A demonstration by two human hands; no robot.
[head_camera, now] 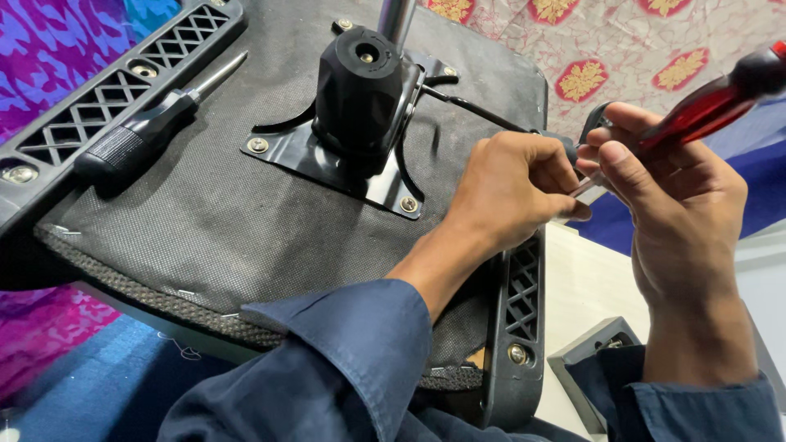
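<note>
Fingers (610, 155) of right hand (679, 221) closed around red screwdriver (712, 106).

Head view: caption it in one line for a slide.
Right hand holds a red-handled screwdriver; left hand pinches at its tip over an upturned office chair seat.

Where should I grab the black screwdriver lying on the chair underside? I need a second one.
Grip the black screwdriver by its ribbed handle, coming from above at the lower left; its shaft points up-right, and the armrest bracket lies close alongside.
</note>
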